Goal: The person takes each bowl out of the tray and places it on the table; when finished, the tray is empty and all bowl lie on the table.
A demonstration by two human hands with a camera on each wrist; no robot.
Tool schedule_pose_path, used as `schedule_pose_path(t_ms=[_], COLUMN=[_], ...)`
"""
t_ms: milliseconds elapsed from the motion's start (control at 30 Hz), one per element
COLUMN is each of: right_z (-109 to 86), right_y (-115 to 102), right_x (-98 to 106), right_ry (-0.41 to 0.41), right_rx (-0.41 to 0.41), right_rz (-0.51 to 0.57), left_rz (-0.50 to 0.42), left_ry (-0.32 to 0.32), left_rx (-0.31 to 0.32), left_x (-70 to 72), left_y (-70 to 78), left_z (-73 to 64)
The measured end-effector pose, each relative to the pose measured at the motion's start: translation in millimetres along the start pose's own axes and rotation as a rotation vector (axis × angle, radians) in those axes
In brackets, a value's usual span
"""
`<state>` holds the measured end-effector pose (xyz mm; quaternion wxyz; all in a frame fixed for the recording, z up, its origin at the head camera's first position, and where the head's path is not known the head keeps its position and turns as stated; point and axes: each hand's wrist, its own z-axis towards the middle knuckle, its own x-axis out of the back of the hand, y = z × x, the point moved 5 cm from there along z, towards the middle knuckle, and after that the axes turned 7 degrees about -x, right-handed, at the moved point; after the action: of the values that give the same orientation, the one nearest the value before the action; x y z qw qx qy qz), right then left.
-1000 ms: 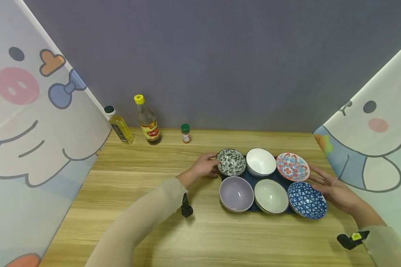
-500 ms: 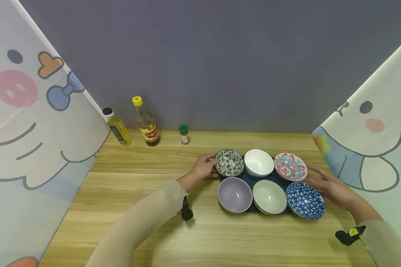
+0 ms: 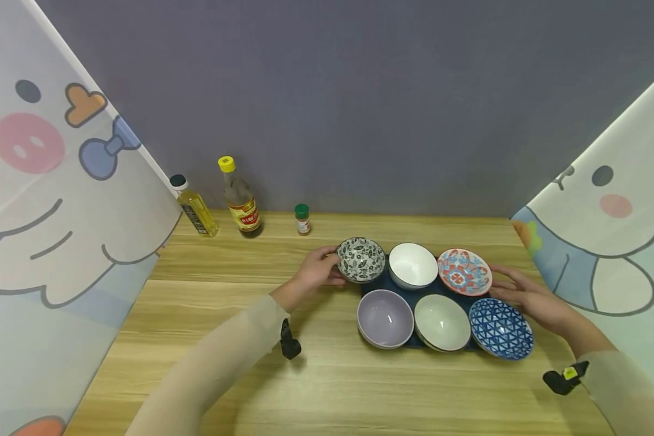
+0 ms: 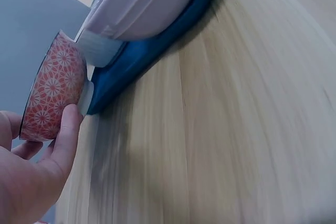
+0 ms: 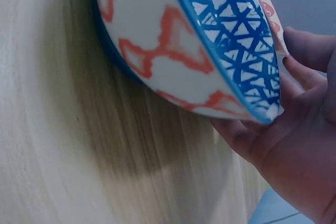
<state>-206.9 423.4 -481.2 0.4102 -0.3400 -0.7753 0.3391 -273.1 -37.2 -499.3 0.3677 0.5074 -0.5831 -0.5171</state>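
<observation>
- The left hand (image 3: 317, 266) is gripping the floral bowl (image 3: 361, 260), thumb and fingers curling partway round its side.
- That bowl is overhanging the left end of the tray (image 4: 134, 61), just beside the white bowl (image 3: 413, 266); I'm not able to tell whether its foot is touching the tray.
- The right hand (image 3: 531, 303) is touching the coral-patterned bowl (image 3: 465, 272), fingers loosely spread; whether they're gripping, I can't tell.
- With the floral bowl reaching past the edge, its foot could catch or drop if those few fingertips slip.
- The back row is standing close, so a sideways shove could make rims knock and chip.
- The right hand is reaching past the blue bowl (image 3: 501, 329) and could nudge it.
- Inside, the floral bowl is showing dark leaves on white; outside, pale flowers are covering red.
</observation>
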Motion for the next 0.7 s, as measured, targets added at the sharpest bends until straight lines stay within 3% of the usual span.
schedule_pose_path(t_ms=[167, 367, 700], right_z=[2.0, 2.0, 5.9], right_y=[-7.4, -16.6, -29.1], right_x=[-3.7, -8.6, -17.6], right_ry=[0.008, 0.031, 0.031], right_rx=[-0.008, 0.038, 0.051], right_rz=[-0.099, -0.196, -0.298], left_rz=[0.020, 0.008, 0.029], left_ry=[0.010, 0.039, 0.078], left_rx=[-0.008, 0.007, 0.024], left_x=[19.3, 41.3, 70.1], left_y=[4.0, 6.5, 4.5], left_z=[-8.9, -17.1, -30.4])
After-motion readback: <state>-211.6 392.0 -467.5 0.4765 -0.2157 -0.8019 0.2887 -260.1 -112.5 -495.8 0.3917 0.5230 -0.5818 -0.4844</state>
